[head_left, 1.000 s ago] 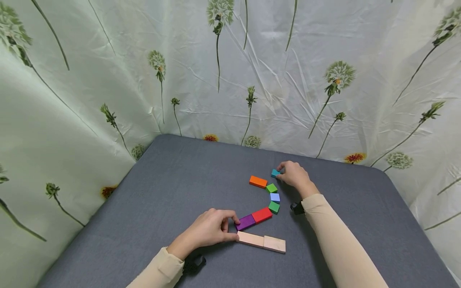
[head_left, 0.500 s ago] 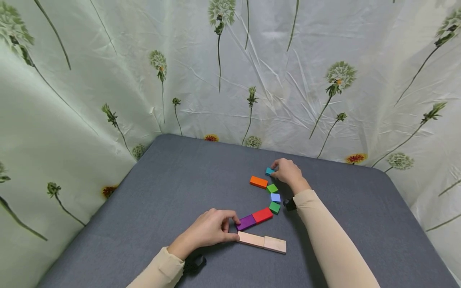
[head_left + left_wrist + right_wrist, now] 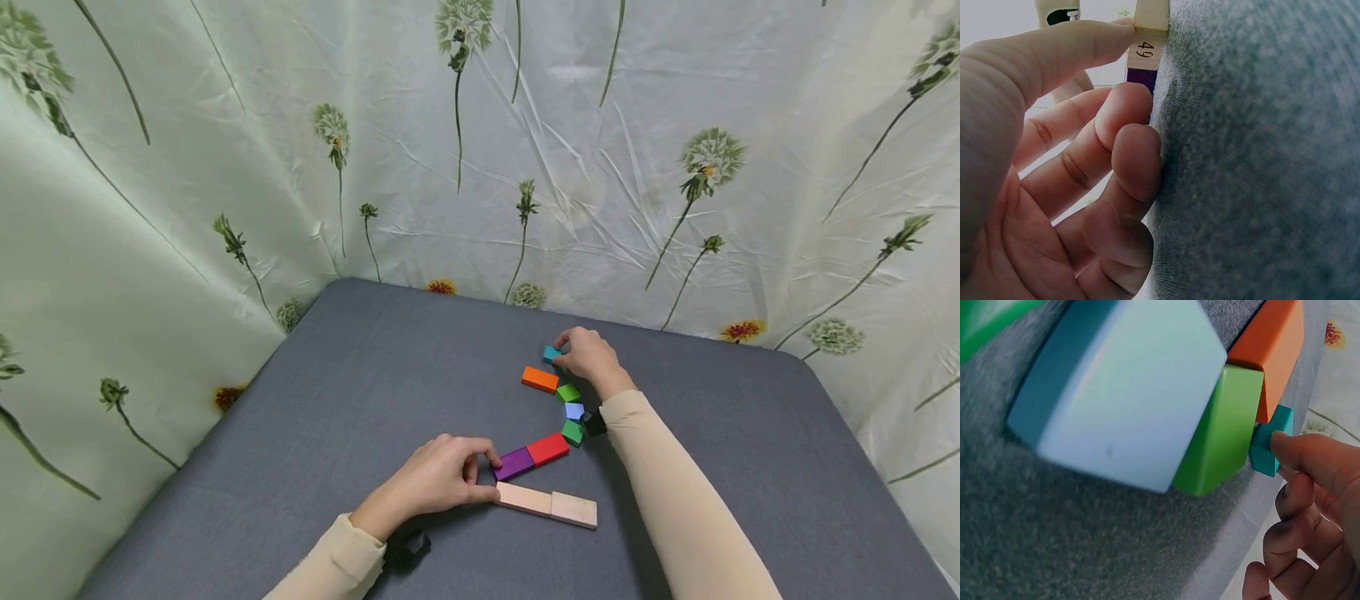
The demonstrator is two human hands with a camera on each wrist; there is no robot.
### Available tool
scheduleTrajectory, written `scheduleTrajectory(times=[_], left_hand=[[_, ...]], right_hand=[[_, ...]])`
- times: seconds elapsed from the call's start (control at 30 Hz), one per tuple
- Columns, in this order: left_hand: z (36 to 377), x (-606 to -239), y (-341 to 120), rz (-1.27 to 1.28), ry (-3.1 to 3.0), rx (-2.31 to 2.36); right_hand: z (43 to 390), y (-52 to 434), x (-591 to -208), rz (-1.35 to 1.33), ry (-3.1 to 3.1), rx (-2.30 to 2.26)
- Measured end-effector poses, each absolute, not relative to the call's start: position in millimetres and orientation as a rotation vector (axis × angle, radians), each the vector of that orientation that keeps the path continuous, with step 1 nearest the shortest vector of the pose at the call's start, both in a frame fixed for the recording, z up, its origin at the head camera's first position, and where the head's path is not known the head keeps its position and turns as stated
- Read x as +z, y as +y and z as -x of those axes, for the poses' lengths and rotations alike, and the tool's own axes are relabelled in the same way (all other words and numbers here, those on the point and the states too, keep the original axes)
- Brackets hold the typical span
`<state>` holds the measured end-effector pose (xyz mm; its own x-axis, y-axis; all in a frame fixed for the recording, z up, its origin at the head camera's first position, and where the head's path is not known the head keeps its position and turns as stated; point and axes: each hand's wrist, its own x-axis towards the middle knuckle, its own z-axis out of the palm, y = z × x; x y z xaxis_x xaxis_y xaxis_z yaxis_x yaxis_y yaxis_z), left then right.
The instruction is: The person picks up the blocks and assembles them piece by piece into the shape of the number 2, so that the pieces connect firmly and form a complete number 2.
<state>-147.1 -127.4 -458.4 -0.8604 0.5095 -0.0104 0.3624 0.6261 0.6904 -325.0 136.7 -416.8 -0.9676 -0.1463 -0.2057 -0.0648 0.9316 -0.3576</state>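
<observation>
In the head view, my right hand [image 3: 588, 360] pinches a small teal block [image 3: 551, 354] between thumb and fingers, behind an orange block [image 3: 540, 379]. The right wrist view shows the thumb on that teal block [image 3: 1272, 440]. My left hand [image 3: 435, 479] has its thumb at the left end of a plain wooden block [image 3: 523, 498] and its index finger at the end of a purple block [image 3: 514, 463]. The left wrist view shows that plain block [image 3: 1145, 49] with a number on its end, above the purple block [image 3: 1140, 76]; the other fingers are curled on the cloth.
A red block [image 3: 548, 449] continues from the purple one. Green [image 3: 572, 432], light blue [image 3: 574, 412] and lighter green [image 3: 568, 392] blocks curve up to the orange one. Another plain block [image 3: 574, 509] adjoins the first. Grey cloth [image 3: 360, 383] covers the table; a flowered curtain [image 3: 420, 167] hangs behind.
My right hand has moved left and slightly away with the teal block, from right of the orange block to behind it. The left hand stays in place.
</observation>
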Motion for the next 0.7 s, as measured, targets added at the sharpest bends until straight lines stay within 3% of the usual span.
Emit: scheduleTrajectory(times=[0.7], left_hand=[[148.6,-456.4,-126.9,-0.701,2.612,1.054]], right_hand=[[327.4,136.2,-422.2,0.281,2.84,-0.604]])
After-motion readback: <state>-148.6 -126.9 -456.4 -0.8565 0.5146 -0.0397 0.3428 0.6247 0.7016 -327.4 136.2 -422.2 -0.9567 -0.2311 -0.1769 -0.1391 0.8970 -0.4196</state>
